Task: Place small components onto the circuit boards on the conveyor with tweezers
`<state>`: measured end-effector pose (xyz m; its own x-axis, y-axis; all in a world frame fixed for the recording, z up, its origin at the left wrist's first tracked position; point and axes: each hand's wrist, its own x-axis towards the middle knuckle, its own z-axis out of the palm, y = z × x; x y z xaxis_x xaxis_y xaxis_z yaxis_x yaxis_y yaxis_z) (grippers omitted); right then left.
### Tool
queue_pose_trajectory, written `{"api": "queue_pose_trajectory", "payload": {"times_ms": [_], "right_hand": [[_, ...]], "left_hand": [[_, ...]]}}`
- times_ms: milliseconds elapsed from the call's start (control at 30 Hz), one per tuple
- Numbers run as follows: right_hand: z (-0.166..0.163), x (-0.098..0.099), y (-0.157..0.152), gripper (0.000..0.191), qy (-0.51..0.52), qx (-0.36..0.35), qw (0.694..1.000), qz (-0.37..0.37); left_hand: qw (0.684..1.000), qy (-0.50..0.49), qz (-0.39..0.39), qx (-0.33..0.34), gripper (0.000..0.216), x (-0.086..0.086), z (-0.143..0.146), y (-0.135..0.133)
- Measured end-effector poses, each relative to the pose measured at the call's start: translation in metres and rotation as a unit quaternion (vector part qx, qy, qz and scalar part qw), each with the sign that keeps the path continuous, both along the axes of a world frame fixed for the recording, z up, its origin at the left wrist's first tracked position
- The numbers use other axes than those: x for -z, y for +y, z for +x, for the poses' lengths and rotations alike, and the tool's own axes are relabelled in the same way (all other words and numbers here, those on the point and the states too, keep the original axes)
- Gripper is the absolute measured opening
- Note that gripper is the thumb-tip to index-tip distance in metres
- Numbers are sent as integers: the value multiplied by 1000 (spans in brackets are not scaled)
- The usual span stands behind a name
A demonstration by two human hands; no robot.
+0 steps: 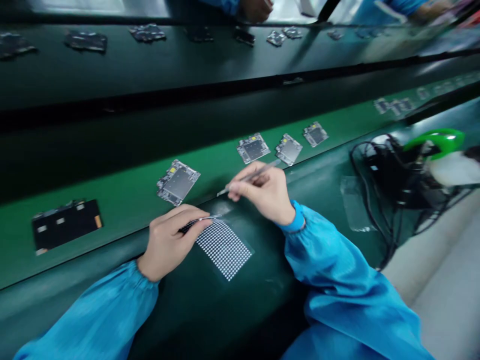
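My left hand (pixel 174 237) is closed on dark tweezers (pixel 189 226), whose metal tips point right over the top edge of a sheet of small white dots (pixel 225 250). The dotted sheet lies on the dark green surface, its upper left corner hidden by my fingers. My right hand (pixel 262 192) pinches a slim, pen-like metal tool (pixel 258 173). Its narrow tip points down and left, above and apart from the sheet; blur hides the exact kind. Just beyond my left hand is a circuit board (pixel 178 182) with a grey shield plate. Another circuit board (pixel 253 148) lies beyond my right hand.
A green belt (pixel 123 200) crosses the view, carrying more boards, including a black-covered one (pixel 67 225) at left. To the right are tangled black cables (pixel 390 220), a green ring-shaped object (pixel 446 140) and a clear bag (pixel 354 205). Another person's hand (pixel 257 9) shows at the top.
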<state>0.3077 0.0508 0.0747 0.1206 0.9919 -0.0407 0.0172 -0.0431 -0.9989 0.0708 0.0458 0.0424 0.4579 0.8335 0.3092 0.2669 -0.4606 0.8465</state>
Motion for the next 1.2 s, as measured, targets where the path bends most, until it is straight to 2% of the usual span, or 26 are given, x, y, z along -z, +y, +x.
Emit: {"api": "queue_pose_trajectory", "payload": {"times_ms": [67, 133, 200, 300, 433, 733, 933, 1200], "right_hand": [[28, 11, 26, 36, -16, 74, 997, 29], [57, 24, 53, 40, -30, 140, 989, 24], [79, 35, 74, 39, -41, 168, 985, -4], [92, 46, 90, 32, -46, 177, 982, -46], [92, 51, 93, 24, -49, 166, 983, -65], [98, 50, 92, 24, -65, 169, 981, -70], [104, 53, 88, 20, -77, 159, 983, -40], [112, 60, 84, 26, -78, 161, 984, -9]], "left_hand": [[1000, 10, 1, -5, 3, 1, -2, -1], [1000, 9, 5, -5, 3, 3, -3, -1], [1000, 7, 7, -1, 3, 4, -4, -1], [1000, 8, 14, 0, 6, 4, -4, -2], [1000, 8, 22, -1, 7, 3, -4, -2], [1000, 11, 26, 7, 7, 3, -5, -2], [1000, 18, 21, 7, 7, 6, -8, -2], [999, 26, 19, 2, 5, 7, -8, -2]]}}
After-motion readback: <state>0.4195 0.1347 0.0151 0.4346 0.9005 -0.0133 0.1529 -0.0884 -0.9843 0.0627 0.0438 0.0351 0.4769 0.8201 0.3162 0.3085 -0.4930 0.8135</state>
